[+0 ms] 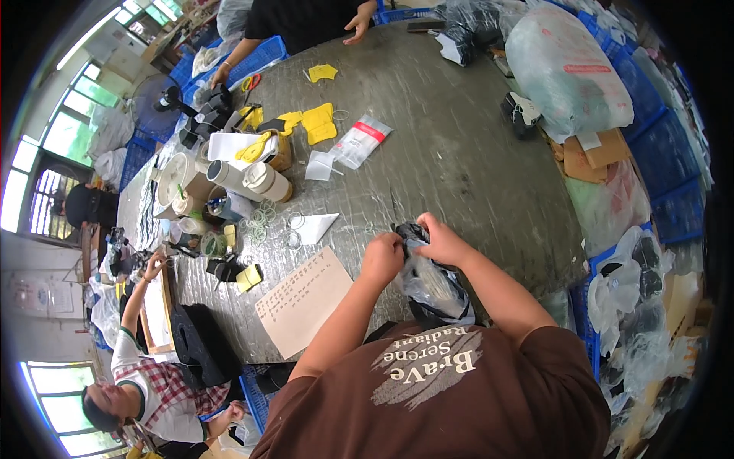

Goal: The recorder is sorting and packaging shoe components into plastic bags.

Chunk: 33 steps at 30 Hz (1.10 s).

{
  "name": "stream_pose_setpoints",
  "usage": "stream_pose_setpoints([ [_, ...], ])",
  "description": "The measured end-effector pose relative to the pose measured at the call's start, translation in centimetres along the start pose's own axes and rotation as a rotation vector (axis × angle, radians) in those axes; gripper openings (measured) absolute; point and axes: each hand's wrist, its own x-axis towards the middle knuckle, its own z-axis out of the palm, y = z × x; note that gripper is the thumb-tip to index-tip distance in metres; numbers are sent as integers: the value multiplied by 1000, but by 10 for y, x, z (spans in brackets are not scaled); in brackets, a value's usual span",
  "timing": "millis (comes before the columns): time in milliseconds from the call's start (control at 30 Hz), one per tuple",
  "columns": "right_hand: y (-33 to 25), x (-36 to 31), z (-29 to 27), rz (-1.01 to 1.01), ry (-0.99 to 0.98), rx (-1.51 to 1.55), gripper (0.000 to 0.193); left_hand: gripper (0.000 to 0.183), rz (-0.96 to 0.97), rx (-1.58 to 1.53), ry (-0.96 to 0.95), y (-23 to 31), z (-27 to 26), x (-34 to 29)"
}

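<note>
Both hands meet at the near edge of the worktop [474, 153], just in front of the person's chest. The left hand [382, 256] is closed in a fist on the upper left part of a clear plastic bag [432, 287], and the right hand [442, 243] pinches the bag's top from the other side, its fingers curled shut on the film beside a crumpled black piece [407, 230] at the bag's mouth. The two hands sit close together, with only the bunched top of the bag between them.

The bag hangs down from the hands toward the person's brown shirt [459, 398]. It is thin, wrinkled and see-through, with dark contents showing at its lower end; what they are cannot be told.

The worktop is a large grey sheet-covered table with a wrinkled, shiny surface. Near its front edge, left of the hands, lies a tan sheet of paper [303, 300]. Farther toward the left edge stand white cylindrical containers [260, 181], with loose clear rings [264, 218] close by, and yellow foam pieces [317, 122] lie toward the far side next to a small clear pouch with a red strip [361, 140]. A big stuffed transparent sack [566, 69] rests at the far right corner. Blue crates [673, 153] line the right side. Another person's hands [357, 27] rest at the far edge, and a seated person in a checked shirt [164, 390] works at the left. Windows [69, 130] light the room from the left.
</note>
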Motion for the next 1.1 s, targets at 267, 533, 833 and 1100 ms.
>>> stream_pose_setpoints([
  [267, -27, -1, 0, -434, 223, -424, 16, 6, -212, -449, 129, -25, 27, 9],
  [533, -23, 8, -3, -161, 453, -171, 9, 11, -233, -1025, 32, 0, 14, 10],
  [833, -15, 11, -5, 15, 430, -55, 9, 17, -321, -419, 76, 30, -3, -13],
  [1100, -50, -1, -6, -200, 350, -273, 9, 17, 191, 28, 351, 19, 4, 8],
])
